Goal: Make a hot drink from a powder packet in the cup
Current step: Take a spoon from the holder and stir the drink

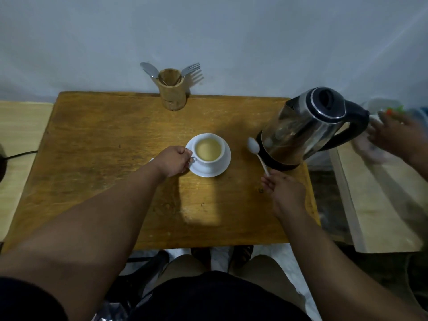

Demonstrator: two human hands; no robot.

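Left hand (174,160) pinches cup (208,150) handle; right hand (281,190) holds spoon (257,152) btwn cup & kettle (310,126).

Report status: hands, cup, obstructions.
Left hand pinching cup handle; right hand holding spoon. Cup filled, on saucer. Kettle beside spoon.

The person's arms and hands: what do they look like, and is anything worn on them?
Both forearms are bare. The left hand and the right hand show no gloves, rings or watch. A dark sleeve covers the left upper arm at the bottom edge.
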